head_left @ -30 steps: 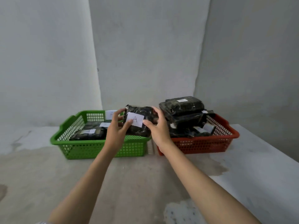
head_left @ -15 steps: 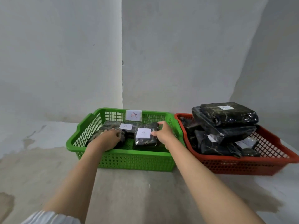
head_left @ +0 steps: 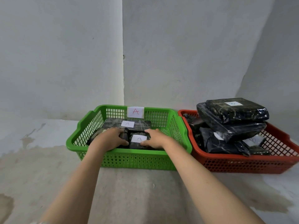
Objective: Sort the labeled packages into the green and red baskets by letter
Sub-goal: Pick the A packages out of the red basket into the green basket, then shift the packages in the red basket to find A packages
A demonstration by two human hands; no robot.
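1. Both hands are down inside the green basket [head_left: 129,159], which carries a paper tag with a red A [head_left: 135,112] on its far wall.
2. The left hand [head_left: 111,139] and the right hand [head_left: 156,138] sit either side of a dark wrapped package labelled A [head_left: 138,141], fingers pressed to its edges. It looks like a two-handed hold on the package as it meets the basket floor, though I can't say how firm the hold is.
3. That package sits in the front of the green basket. Just behind it lies another A package [head_left: 127,124], and a third dark package [head_left: 94,136] peeks out under the left hand, label hidden.
4. Over in the red basket [head_left: 242,164], right beside the green one, a heap of dark packages is piled above the rim. The top package [head_left: 234,109] wears a white label, seemingly a B, but it is too small to be sure.
5. Progress call: the grey tabletop [head_left: 137,191] in front shows no loose packages, so nothing seems left to sort out there. If the heap in the red basket is all B, the job is near its end; if it is the unsorted supply, more remains, and I can't tell which.
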